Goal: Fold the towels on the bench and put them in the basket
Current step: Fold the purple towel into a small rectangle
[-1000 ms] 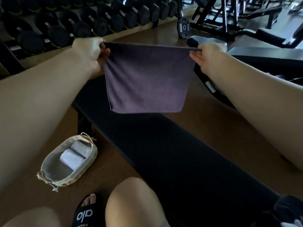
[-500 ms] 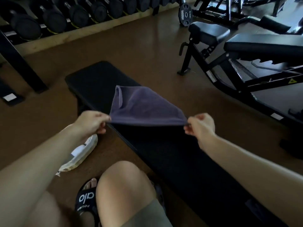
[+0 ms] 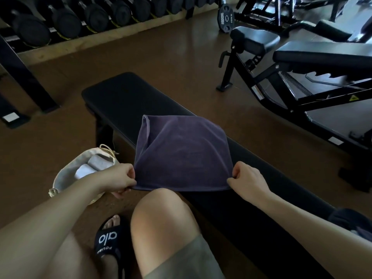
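Note:
A purple towel [image 3: 181, 154], folded double, lies across the black flat bench [image 3: 120, 97]. My left hand [image 3: 118, 178] pinches its near left corner and my right hand [image 3: 245, 178] pinches its near right corner, both just above my knee. The towel's far left edge gapes open a little. On the floor to the left of the bench stands the cloth-lined basket [image 3: 66, 176], partly behind my left forearm, with two light folded towels [image 3: 94, 166] inside. A dark bundle of cloth [image 3: 350, 222] lies on the bench at the far right.
A dumbbell rack [image 3: 80, 21] runs along the back left. An adjustable incline bench [image 3: 302, 63] stands at the right, with a weight plate [image 3: 226, 18] behind it. My knee [image 3: 161, 218] and sandalled foot [image 3: 108, 238] are in front of the bench on the brown floor.
The towel came down from hanging in the air onto the bench, its far end landing first, then my hands drew its near edge toward my knee.

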Demonstrator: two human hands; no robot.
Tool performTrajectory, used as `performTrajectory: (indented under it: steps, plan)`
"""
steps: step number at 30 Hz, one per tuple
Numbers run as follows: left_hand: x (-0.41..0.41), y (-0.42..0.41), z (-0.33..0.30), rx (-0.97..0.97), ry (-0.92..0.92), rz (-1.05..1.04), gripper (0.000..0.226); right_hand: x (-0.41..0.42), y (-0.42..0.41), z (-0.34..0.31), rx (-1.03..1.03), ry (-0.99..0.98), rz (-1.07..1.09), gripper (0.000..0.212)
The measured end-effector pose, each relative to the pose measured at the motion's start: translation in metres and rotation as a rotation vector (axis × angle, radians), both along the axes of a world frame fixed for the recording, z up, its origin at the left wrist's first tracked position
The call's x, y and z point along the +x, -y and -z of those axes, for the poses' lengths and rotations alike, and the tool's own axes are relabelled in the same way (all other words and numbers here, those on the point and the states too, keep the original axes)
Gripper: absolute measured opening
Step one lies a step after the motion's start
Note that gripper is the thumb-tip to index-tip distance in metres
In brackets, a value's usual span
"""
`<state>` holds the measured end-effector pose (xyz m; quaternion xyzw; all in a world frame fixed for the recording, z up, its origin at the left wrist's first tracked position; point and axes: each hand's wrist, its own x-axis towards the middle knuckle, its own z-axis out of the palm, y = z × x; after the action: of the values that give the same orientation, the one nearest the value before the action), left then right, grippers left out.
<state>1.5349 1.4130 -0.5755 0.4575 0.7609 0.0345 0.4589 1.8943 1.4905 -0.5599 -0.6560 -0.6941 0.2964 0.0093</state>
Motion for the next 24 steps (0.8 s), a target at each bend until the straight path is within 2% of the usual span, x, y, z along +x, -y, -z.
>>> performTrajectory:
  steps: [3, 5, 7, 8, 10, 12, 14, 18, 21, 24]
  plan:
    - [-0.002, -0.003, 0.004, -0.051, -0.038, 0.039, 0.010, -0.005, -0.007, -0.013, -0.012, 0.194, -0.152, 0.016]
    - [-0.005, -0.010, 0.008, -0.053, -0.115, 0.056, 0.030, -0.014, -0.017, -0.020, 0.108, 0.325, -0.234, 0.020]
    - [-0.009, -0.022, 0.008, 0.084, -0.262, 0.030, 0.045, -0.031, -0.029, -0.022, 0.262, 0.265, -0.252, 0.019]
    - [-0.009, -0.030, 0.006, 0.180, -0.317, 0.000, 0.043, -0.042, -0.035, -0.019, 0.319, 0.183, -0.255, 0.020]
    - [-0.007, -0.047, 0.004, 0.367, -0.332, -0.081, 0.030, -0.064, -0.051, -0.006, 0.412, 0.097, -0.292, 0.039]
    - [-0.003, -0.064, 0.003, 0.506, -0.312, -0.146, 0.024, -0.085, -0.066, 0.011, 0.434, 0.147, -0.333, 0.057]
    - [0.003, -0.078, 0.006, 0.577, -0.323, -0.168, 0.023, -0.101, -0.074, 0.029, 0.362, 0.200, -0.329, 0.064]
    - [0.007, -0.099, 0.015, 0.555, -0.406, -0.143, 0.029, -0.108, -0.071, 0.060, 0.334, 0.202, -0.292, 0.067]
    - [0.003, -0.113, 0.021, 0.541, -0.478, -0.105, 0.021, -0.106, -0.072, 0.065, 0.361, 0.195, -0.278, 0.068]
    - [-0.008, -0.118, 0.024, 0.540, -0.448, -0.188, 0.024, -0.106, -0.072, 0.067, 0.380, 0.190, -0.270, 0.068]
